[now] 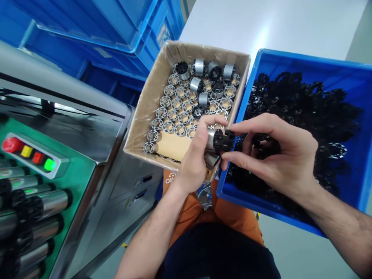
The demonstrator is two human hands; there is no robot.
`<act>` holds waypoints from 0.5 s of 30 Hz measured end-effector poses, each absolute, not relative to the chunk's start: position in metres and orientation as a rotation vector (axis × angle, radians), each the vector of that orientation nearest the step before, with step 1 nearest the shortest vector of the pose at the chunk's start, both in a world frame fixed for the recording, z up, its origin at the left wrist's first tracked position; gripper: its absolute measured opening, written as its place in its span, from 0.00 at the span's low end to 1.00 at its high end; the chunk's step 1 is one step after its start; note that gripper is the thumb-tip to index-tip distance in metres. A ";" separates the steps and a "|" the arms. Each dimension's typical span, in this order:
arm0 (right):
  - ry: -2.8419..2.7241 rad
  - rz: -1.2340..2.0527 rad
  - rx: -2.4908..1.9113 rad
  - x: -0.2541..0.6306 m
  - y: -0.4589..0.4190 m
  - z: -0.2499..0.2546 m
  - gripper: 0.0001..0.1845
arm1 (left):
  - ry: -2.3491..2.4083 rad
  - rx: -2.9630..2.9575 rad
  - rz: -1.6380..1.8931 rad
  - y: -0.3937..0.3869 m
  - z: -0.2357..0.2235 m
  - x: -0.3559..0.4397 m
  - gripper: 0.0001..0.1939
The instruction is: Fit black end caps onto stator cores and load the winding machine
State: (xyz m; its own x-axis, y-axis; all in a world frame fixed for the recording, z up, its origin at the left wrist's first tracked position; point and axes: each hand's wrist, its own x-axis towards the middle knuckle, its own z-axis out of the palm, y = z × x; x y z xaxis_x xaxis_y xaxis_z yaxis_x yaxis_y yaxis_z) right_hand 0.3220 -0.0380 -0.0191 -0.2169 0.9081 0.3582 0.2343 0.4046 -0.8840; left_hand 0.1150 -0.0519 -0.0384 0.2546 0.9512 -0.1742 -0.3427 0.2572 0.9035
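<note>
My left hand [194, 162] is closed around a silver metal cylinder [211, 139], held over the front right corner of the cardboard box [136, 128]. Below that cylinder, a second metal piece [211, 159] shows partly in the same hand. Thumb and forefinger of my right hand [285, 151] pinch a black plastic end piece [228, 140] at the cylinder's right end; whether it is seated there I cannot tell. Another black part [263, 144] appears inside the curl of my right hand. Several metal cylinders stand upright in the box, and others lie on top, some with black ends.
A blue bin [308, 221] heaped with black plastic parts [308, 100] stands to the right. Blue crates [116, 42] are stacked at the back left. On the left, a machine has coloured buttons [29, 153] and rows of cylinders [52, 203] on a green surface. A white table [229, 23] extends behind.
</note>
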 end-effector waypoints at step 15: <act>-1.785 0.881 -1.021 0.322 -0.040 -0.020 0.18 | 0.960 0.990 1.042 -0.056 -0.036 0.115 0.34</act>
